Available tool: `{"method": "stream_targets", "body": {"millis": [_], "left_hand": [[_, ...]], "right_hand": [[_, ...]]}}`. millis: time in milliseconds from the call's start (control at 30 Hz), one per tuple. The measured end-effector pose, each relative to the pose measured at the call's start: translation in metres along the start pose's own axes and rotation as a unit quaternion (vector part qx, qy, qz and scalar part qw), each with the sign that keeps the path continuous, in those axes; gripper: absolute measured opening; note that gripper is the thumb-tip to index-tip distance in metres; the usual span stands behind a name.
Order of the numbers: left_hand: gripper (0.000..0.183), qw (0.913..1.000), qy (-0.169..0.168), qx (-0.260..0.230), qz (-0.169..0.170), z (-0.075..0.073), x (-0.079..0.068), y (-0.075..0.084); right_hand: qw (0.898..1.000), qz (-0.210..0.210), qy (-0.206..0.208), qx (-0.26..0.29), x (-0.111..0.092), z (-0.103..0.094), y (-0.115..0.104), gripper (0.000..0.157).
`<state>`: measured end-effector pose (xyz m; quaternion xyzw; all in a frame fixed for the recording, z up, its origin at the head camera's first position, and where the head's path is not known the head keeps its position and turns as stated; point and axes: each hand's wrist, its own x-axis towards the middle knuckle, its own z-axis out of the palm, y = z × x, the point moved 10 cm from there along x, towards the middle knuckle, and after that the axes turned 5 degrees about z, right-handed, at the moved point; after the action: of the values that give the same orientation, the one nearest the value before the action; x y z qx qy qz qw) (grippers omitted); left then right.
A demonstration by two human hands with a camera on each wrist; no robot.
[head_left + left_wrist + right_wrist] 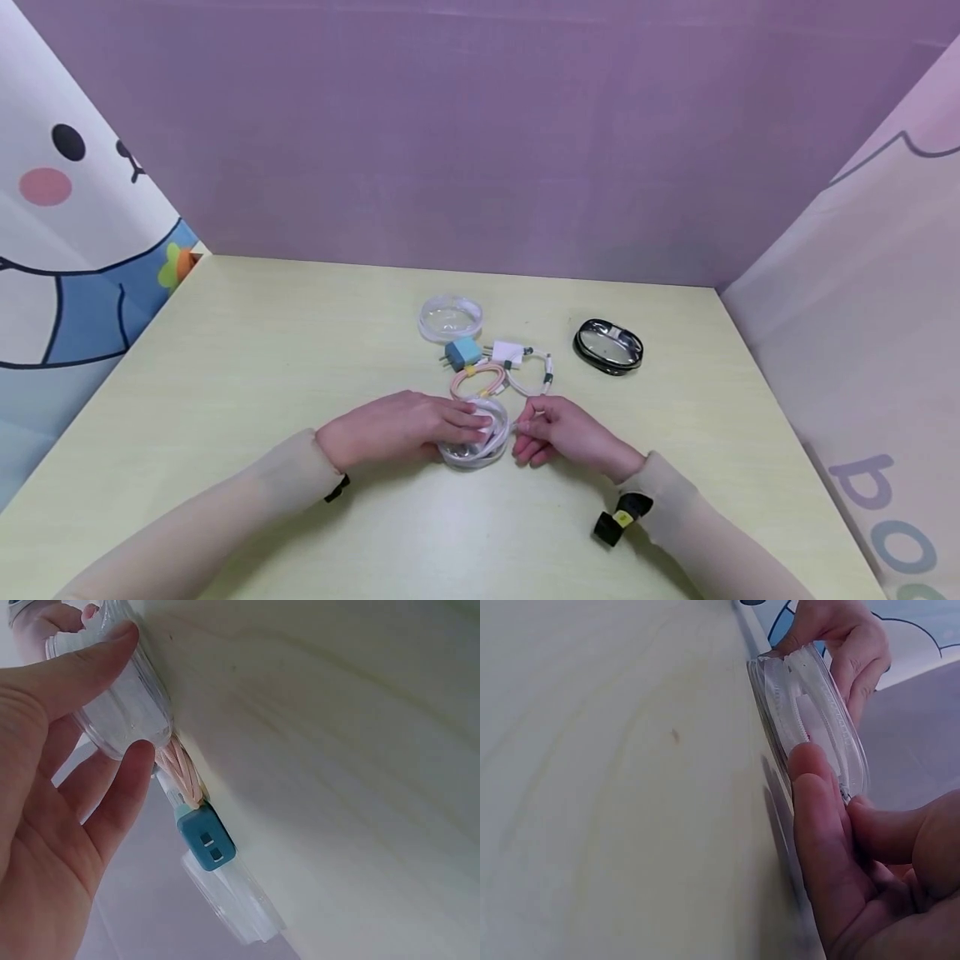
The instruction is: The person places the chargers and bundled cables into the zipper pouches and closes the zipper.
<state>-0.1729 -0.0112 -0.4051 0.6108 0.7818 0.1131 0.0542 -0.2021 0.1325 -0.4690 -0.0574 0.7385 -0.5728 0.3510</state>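
Observation:
A round clear zip case (474, 457) with a white zip lies near the middle of the table. My left hand (408, 423) holds it from the left, with the thumb on one face in the left wrist view. At the case's right edge my right hand (562, 433) pinches the zip's end between thumb and fingers. In the right wrist view the zip's two toothed edges (799, 712) stand apart, and something white shows between them. Just behind the case lie a blue charger plug (463, 353) with a coiled pink cable (457, 388) and a white charger plug (507, 354) with a coiled white cable (549, 379).
Another round clear case (450, 337) with pale edging sits behind the blue plug. A black-edged round case (612, 347) lies at the back right of the light wooden table (300, 333). A purple cloth wall (465, 167) borders the far edge, with printed cloths at both sides.

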Motion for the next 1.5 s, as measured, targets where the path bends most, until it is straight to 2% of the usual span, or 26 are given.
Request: {"method": "stream_targets", "body": {"millis": [267,1200,1500], "left_hand": [[0.059,1.0000,0.002,0.010,0.000,0.001,0.001,-0.001],[0.057,0.9999,0.008,0.006,-0.002,-0.001,0.002,-0.002],[0.059,0.9999,0.007,0.002,-0.007,-0.001,0.002,-0.003]], "right_hand": [[1.000,-0.005,0.009,0.002,-0.001,-0.001,0.000,0.012],[0.997,0.025,-0.072,0.030,-0.001,0.022,0.010,0.008],[0.996,0.034,-0.071,0.039,-0.002,0.025,0.012,0.007]]}}
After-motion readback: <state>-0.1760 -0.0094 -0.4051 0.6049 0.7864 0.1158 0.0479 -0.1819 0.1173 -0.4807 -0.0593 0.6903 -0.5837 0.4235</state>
